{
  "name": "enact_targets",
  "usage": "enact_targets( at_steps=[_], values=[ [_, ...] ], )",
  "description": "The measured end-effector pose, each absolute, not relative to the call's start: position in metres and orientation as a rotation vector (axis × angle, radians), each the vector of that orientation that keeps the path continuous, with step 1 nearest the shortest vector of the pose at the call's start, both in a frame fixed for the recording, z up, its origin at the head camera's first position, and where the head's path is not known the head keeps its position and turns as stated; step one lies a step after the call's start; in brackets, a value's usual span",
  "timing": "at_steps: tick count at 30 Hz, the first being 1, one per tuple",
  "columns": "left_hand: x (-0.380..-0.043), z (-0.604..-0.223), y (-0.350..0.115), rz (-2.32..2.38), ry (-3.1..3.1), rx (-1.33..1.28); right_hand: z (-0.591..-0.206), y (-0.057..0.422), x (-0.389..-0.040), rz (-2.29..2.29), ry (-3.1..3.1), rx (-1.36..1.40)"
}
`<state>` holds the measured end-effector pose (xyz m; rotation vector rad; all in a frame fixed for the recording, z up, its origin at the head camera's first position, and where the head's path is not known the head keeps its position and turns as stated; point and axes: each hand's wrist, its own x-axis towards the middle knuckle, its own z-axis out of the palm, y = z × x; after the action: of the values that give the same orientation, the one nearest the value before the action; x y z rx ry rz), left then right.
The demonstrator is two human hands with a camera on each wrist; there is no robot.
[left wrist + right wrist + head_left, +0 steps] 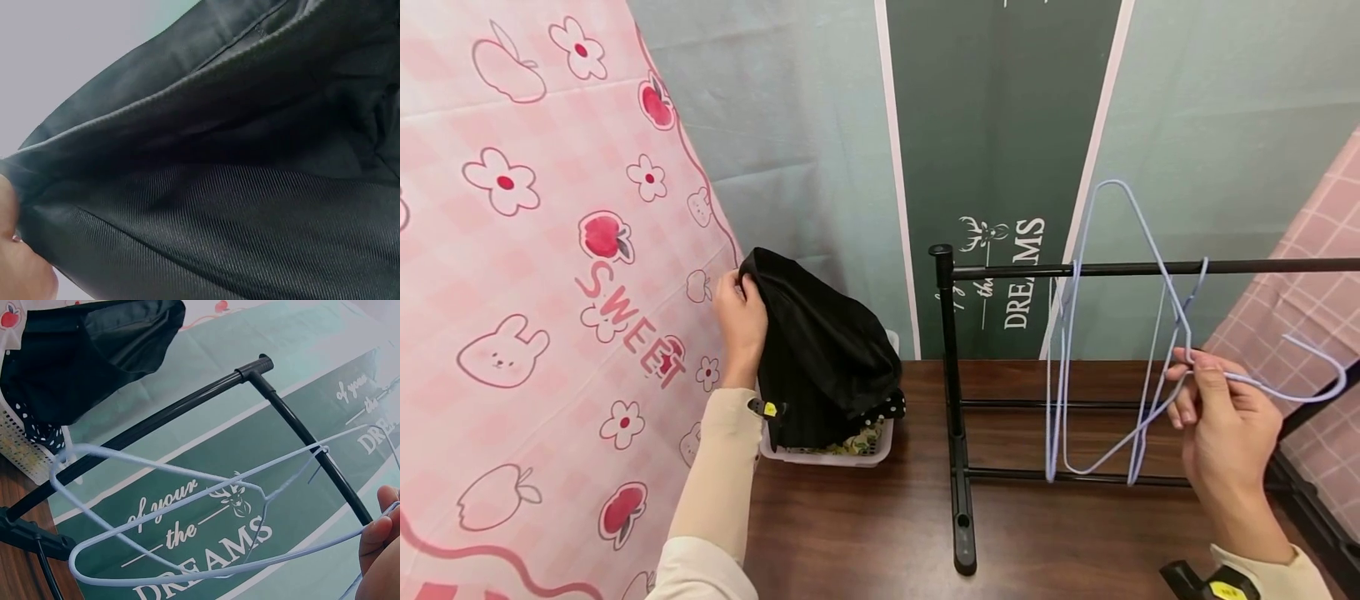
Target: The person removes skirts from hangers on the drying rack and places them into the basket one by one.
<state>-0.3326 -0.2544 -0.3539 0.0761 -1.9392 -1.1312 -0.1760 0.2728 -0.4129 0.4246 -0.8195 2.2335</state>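
Up over the basket, my left hand (741, 321) pinches the edge of a black garment (827, 342). In the left wrist view the black cloth (219, 219) fills most of the picture, stretching from the fingers (28, 265) and showing a fold opening inward. My right hand (1232, 417) grips a pale lilac wire hanger (1285, 395) near the neck of its hook. The hanger is turned sideways, its hook pointing right and its body overlapping the rack. Behind it, another lilac hanger (1199, 279) hangs on the rail.
The black rack has a top rail (1277, 267), lower bars and a foot (964, 533) on the brown wooden floor (857, 533). A white basket (831, 459) with patterned and polka-dot cloth (891, 407) stands left of it. Pink printed cloth (565, 292) borders the left; green-grey fabric hangs behind.
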Motion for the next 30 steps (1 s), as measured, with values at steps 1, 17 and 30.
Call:
enact_targets(
  at_steps=[1, 17, 30],
  values=[
    [-0.333, -0.357, -0.255, -1.128, -1.945, 0.083, -0.413, 0.273, -0.176, 2.23, -0.823, 0.421],
    [-0.337, -0.391, -0.263, -1.189, -2.017, 0.161, -0.417, 0.275, -0.173, 2.18, -0.906, 0.42],
    [-0.337, -0.406, -0.266, -1.071, -2.07, 0.105, -0.419, 0.274, -0.171, 2.183, -0.9, 0.401]
  ],
)
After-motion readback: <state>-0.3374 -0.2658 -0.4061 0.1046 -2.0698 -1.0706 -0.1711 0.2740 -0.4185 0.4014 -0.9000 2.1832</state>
